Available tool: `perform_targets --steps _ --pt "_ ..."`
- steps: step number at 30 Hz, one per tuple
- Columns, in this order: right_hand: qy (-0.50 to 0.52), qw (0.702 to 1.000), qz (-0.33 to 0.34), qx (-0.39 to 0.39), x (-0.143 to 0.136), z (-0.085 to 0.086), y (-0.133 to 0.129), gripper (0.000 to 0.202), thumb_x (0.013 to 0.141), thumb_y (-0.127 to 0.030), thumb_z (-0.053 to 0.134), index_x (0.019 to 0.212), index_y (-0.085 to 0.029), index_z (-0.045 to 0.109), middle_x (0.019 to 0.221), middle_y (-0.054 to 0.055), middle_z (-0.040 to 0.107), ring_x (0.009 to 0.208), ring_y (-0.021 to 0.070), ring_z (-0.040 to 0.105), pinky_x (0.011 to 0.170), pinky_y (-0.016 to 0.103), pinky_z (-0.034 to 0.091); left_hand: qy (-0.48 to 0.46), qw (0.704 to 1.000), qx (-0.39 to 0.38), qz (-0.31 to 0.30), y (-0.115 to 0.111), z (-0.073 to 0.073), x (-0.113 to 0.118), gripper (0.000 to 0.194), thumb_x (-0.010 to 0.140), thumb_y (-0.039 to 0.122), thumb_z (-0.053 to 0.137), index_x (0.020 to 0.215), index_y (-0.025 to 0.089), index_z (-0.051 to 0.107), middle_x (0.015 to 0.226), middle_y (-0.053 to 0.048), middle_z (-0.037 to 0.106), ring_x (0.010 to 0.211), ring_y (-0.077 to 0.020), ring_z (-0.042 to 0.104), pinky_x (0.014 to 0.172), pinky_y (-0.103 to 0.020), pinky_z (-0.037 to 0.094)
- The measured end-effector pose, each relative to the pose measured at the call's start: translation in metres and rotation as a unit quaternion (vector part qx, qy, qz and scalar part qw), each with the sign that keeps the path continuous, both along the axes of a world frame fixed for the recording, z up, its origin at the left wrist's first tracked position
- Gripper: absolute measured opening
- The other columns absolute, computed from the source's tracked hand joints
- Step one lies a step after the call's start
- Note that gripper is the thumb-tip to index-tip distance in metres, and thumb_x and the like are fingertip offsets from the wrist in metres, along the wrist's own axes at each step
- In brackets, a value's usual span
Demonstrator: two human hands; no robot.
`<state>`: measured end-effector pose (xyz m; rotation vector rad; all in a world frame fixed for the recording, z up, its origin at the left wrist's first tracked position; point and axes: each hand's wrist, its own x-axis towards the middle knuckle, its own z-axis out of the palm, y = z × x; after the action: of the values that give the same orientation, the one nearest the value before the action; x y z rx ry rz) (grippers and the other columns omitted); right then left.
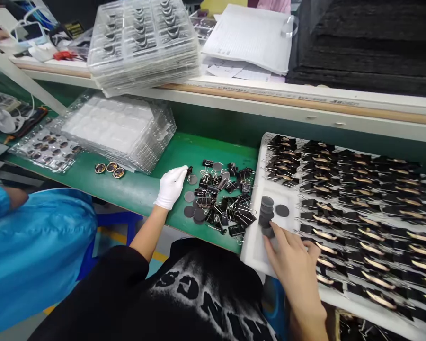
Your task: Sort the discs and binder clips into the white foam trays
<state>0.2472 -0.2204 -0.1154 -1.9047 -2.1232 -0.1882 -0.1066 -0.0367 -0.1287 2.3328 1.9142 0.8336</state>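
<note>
My left hand [171,186], in a white glove, pinches a small black binder clip [189,172] above the left side of a heap of binder clips [230,189] on the green table. Dark grey discs [199,215] lie among and beside those clips. Bare, my right hand [293,258] reaches into a white foam tray [255,251], its thumb and forefinger closed around the near end of an overlapping row of grey discs [267,208]. A single disc [281,210] lies just right of that row. Many binder clips clamped on curved tan-edged pieces [362,222] fill the tray's right part.
Stacked clear plastic trays [120,128] stand at the back left, with more on the shelf [234,97] above. Several round gold-rimmed pieces [111,167] lie on the table's left. A person in blue [39,251] sits close on my left.
</note>
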Motion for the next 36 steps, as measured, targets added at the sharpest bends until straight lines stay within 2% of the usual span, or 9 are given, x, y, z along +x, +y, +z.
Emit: perform_targets --steps 4,12,16,20,22,25,28,32,36 --pt "0.000 1.000 -0.027 0.002 -0.006 0.005 -0.003 0.044 0.107 -0.035 0.038 0.140 -0.013 0.057 0.102 0.012 0.070 0.091 0.0281 0.066 0.086 0.044 0.036 -0.015 0.999 0.013 0.048 -0.002 -0.001 -0.011 0.044 0.109 0.041 0.039 0.125 0.020 0.074 0.132 -0.010 0.074 0.123 -0.0235 0.068 0.109 -0.040 0.051" --pt "0.047 0.998 -0.026 0.030 -0.009 0.007 0.004 0.047 0.107 -0.046 0.037 0.125 -0.016 0.068 0.102 0.014 0.063 0.087 0.0293 0.063 0.079 0.042 0.038 0.007 1.000 -0.009 0.024 -0.008 0.002 -0.001 0.042 0.103 0.025 0.046 0.140 0.019 0.063 0.145 -0.010 0.065 0.132 -0.0241 0.060 0.112 -0.039 0.047" --pt "0.089 0.994 0.033 0.051 -0.014 0.002 0.010 0.052 0.107 -0.053 0.039 0.126 -0.012 0.065 0.100 0.015 0.067 0.089 0.0310 0.065 0.077 0.042 0.039 0.022 1.000 -0.011 0.013 -0.011 0.003 0.004 0.043 0.100 0.023 0.047 0.140 0.020 0.063 0.146 -0.008 0.065 0.134 -0.0212 0.059 0.112 -0.036 0.047" --pt "0.149 0.981 0.110 0.055 -0.025 -0.006 0.016 0.052 0.106 -0.056 0.044 0.124 -0.012 0.065 0.099 0.013 0.068 0.086 0.0282 0.067 0.076 0.040 0.041 0.046 0.999 0.016 0.005 -0.024 0.004 0.001 0.046 0.101 0.038 0.051 0.143 0.020 0.060 0.152 -0.008 0.059 0.142 -0.0190 0.052 0.119 -0.034 0.041" --pt "0.169 0.975 0.128 0.063 -0.031 -0.010 0.019 0.048 0.106 -0.054 0.048 0.123 -0.012 0.065 0.098 0.012 0.068 0.084 0.0271 0.067 0.076 0.040 0.042 0.064 0.993 0.052 0.090 -0.032 0.007 -0.016 0.046 0.102 0.039 0.049 0.141 0.018 0.060 0.151 -0.010 0.058 0.145 -0.0188 0.048 0.123 -0.034 0.036" --pt "0.180 0.971 0.116 0.107 -0.037 -0.017 0.022 0.039 0.103 -0.046 0.059 0.124 -0.014 0.066 0.093 0.010 0.068 0.079 0.0253 0.066 0.075 0.039 0.043 0.079 0.953 0.075 0.281 -0.038 0.022 -0.068 0.040 0.104 0.033 0.042 0.132 0.015 0.063 0.143 -0.016 0.060 0.145 -0.0225 0.046 0.124 -0.040 0.032" --pt "0.187 0.967 0.091 0.150 -0.040 -0.024 0.022 0.033 0.100 -0.038 0.066 0.123 -0.015 0.066 0.092 0.009 0.068 0.079 0.0247 0.066 0.076 0.038 0.045 0.069 0.931 0.071 0.352 -0.037 0.049 -0.135 0.041 0.103 0.025 0.033 0.124 0.005 0.062 0.137 -0.028 0.056 0.147 -0.0342 0.039 0.122 -0.054 0.027" --pt "0.198 0.964 0.056 0.165 -0.044 -0.027 0.023 0.030 0.100 -0.037 0.066 0.122 -0.016 0.067 0.093 0.009 0.069 0.080 0.0244 0.067 0.079 0.039 0.047 0.094 0.955 -0.017 0.281 -0.026 0.072 -0.200 0.039 0.092 0.039 0.057 0.124 0.017 0.065 0.138 -0.016 0.060 0.139 -0.0335 0.044 0.117 -0.048 0.034" --pt "0.204 0.963 0.046 0.168 -0.047 -0.024 0.027 0.029 0.101 -0.037 0.065 0.119 -0.015 0.067 0.091 0.007 0.069 0.075 0.0210 0.066 0.079 0.037 0.047 0.125 0.963 -0.083 0.222 -0.032 0.062 -0.210 0.043 0.089 0.050 0.058 0.118 0.019 0.069 0.130 -0.015 0.065 0.127 -0.0343 0.051 0.110 -0.046 0.040"
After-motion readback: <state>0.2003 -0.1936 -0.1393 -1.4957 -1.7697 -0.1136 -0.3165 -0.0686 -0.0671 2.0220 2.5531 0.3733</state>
